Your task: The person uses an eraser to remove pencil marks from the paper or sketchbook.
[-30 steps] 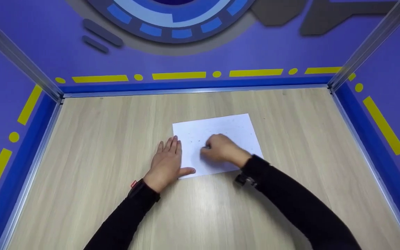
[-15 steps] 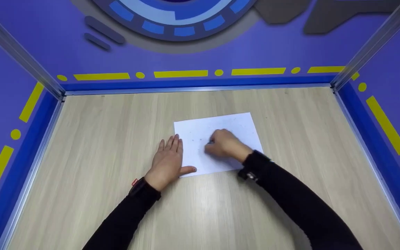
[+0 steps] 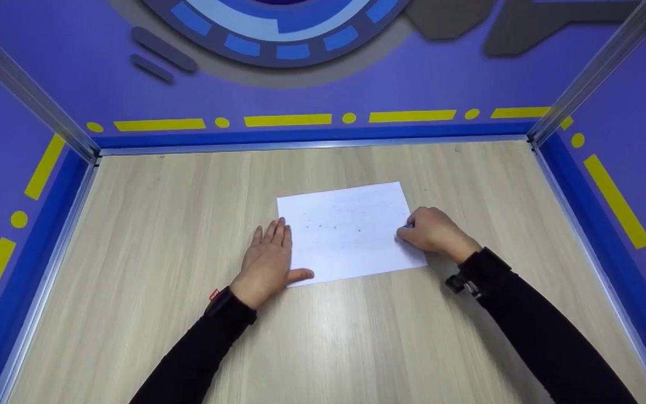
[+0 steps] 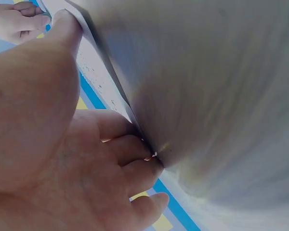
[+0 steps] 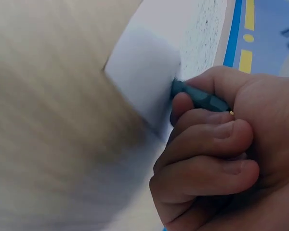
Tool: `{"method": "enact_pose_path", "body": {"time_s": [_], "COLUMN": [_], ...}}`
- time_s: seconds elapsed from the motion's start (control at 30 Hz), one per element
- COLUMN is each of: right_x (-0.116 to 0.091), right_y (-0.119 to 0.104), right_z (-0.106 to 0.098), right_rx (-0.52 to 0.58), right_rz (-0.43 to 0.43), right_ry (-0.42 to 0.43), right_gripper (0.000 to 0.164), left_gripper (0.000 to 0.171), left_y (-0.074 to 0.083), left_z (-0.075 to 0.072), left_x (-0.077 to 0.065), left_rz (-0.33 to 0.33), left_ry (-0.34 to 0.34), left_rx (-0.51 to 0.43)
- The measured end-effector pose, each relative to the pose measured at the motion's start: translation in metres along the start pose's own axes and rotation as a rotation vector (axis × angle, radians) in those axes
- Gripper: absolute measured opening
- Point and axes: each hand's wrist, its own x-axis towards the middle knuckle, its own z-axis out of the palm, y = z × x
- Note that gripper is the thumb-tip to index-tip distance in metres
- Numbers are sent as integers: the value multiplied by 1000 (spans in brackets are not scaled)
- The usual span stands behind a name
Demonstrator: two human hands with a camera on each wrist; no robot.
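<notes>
A white sheet of paper (image 3: 351, 252) lies on the wooden table, scattered with small dark crumbs and faint grey smudges. My left hand (image 3: 267, 261) rests flat over its left edge, fingers straight and thumb spread onto the near corner. At the sheet's right edge, my right hand (image 3: 432, 230) pinches a small dark-teal eraser (image 5: 202, 98) between thumb and curled fingers. The eraser's end meets the paper in the right wrist view; the rest of it is partly hidden by the fingers. The left wrist view shows the left palm (image 4: 82, 163) and fingers along the paper's edge.
Blue-purple panels (image 3: 300, 101) with yellow markings enclose the table (image 3: 177, 224) at the back and both sides. Metal rails (image 3: 323, 146) run along the table's edges. Each black sleeve carries a wrist strap.
The right hand has moved right with the eraser, from the middle of the paper to its right edge, uncovering more dark crumbs. The left hand holds its place on the sheet.
</notes>
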Motion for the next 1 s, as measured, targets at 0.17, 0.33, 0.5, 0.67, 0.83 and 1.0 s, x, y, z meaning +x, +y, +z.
{"method": "enact_pose_path", "body": {"time_s": [0.17,0.33,0.5,0.67,0.83,1.0], "right_x": [0,7,15,12,5,0], "right_y": [-32,-86,-119,-106,-67,-22], "right_z": [16,42,64,59,37,16], "right_rx": [12,2,-46,-67,-53,-29], "right_rz": [-57,-184,-265,-213,-188,-75], "right_ry": [-13,-78,-136,-99,-60,-13], "right_gripper": [43,48,47,49,42,38], "left_gripper": [120,121,120,120,120,120], "left_y": [-2,-1,1,2,1,-1], "left_z": [0,-1,0,0,0,2], "left_x": [-1,-1,0,2,1,-1], "left_rz": [1,-9,-1,5,-6,-2], "left_ry": [1,14,27,25,23,26], "left_rx": [20,17,-14,4,20,13]}}
